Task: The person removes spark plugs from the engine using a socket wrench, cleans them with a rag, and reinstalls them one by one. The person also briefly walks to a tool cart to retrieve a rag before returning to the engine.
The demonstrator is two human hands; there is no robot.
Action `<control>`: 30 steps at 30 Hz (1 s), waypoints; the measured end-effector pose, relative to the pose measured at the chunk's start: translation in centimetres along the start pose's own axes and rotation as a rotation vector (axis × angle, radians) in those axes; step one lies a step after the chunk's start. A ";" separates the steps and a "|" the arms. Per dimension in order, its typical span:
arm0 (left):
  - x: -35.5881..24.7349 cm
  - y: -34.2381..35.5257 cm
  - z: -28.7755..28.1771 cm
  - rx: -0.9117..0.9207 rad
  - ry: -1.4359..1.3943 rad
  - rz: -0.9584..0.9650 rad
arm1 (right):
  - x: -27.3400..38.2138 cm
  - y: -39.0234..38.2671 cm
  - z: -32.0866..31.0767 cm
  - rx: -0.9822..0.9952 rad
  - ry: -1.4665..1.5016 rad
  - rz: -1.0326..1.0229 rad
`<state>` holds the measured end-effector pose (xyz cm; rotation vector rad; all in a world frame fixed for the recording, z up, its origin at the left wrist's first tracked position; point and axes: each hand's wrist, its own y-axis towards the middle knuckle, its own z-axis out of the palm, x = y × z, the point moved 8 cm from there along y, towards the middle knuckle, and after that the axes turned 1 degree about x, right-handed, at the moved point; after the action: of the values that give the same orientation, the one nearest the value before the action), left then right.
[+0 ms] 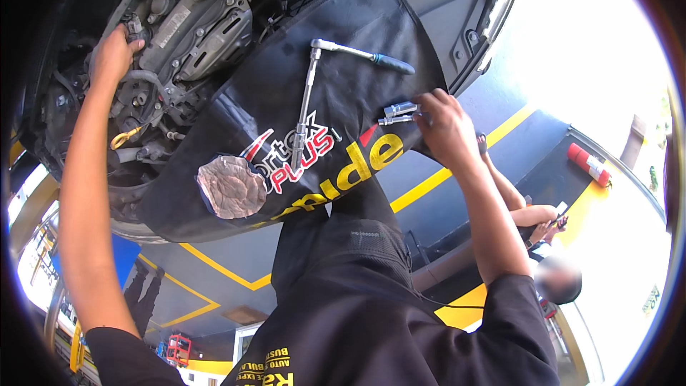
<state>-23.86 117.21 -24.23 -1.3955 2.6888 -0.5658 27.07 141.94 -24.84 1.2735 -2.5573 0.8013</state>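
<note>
My left hand point(113, 58) rests at the far left edge of the engine point(214, 36), its thumb apart from the fingers; the fingertips are partly hidden. My right hand point(444, 125) is over the right part of a black fender cover point(350, 21), fingers bent and closed on the end of a silver socket point(400, 109). A second, slimmer socket point(395, 121) lies right beside it. On the cover, to the left, lies a ratchet point(357, 51) with a blue handle, joined to a long extension bar point(307, 93) with a socket at its lower end.
A crumpled round brownish cloth or pad point(232, 187) lies on the cover's lower left. A yellow dipstick handle point(126, 138) sticks up from the engine bay. To the right, a person point(532, 218) sits holding something small, and a red fire extinguisher point(589, 164) stands behind.
</note>
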 end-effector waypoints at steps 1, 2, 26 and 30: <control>-1.0 -1.0 -1.3 0.016 0.020 -0.033 | 0.0 -0.1 0.9 0.012 -0.055 -0.057; -1.9 -2.3 -2.3 0.050 0.032 -0.113 | -0.1 -0.2 1.6 -0.008 -0.095 -0.071; -20.1 -25.5 11.8 0.484 -1.994 0.058 | 18.7 2.2 3.3 0.299 0.517 -0.479; -13.0 -26.2 11.3 0.291 -2.196 -0.006 | 25.4 6.2 4.2 0.392 0.453 -0.642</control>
<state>6.58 110.60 -27.12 -0.7690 0.7199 0.4588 6.81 125.32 -21.10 1.6479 -1.5480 1.2751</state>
